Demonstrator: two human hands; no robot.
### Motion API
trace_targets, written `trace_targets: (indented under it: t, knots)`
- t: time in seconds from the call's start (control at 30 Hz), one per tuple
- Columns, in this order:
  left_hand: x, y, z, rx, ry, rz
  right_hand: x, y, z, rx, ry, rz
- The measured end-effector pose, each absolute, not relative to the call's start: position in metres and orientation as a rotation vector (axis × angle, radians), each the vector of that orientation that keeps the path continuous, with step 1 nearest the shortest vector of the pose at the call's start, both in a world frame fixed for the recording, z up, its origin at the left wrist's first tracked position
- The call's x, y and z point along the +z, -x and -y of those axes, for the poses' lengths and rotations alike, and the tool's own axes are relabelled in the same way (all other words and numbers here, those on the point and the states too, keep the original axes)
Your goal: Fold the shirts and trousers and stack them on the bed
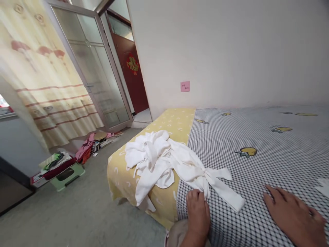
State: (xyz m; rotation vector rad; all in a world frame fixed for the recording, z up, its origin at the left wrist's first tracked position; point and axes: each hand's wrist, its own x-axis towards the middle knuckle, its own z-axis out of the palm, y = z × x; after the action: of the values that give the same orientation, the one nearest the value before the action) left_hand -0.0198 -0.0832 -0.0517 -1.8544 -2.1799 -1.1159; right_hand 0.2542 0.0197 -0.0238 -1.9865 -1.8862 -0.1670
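A crumpled white cloth (156, 154) with a long knotted strip lies across the yellow edge and the checked part of the bed cover (221, 137). At the near end of the strip, my left hand (197, 209) has its fingers curled closed on the white cloth, just below the knot. My right hand (294, 212) rests palm down on the checked cover, fingers spread, with nothing in it. Another bit of white fabric (323, 187) shows at the right edge, beyond my right hand.
A green stool (67, 175) with folded items on it stands on the floor at the left. Pink and red fabric (86, 147) lies near the curtain (59, 96). A glass door (89, 65) stands open, and a pink note (185, 86) is on the wall.
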Motion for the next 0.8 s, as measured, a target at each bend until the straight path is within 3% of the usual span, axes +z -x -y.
trace_targets:
  t: [0.8]
  knots:
    - [-0.047, 0.020, 0.085, -1.214, 1.860, 2.065, -0.008, -0.241, -0.014, -0.092, 2.116, 1.843]
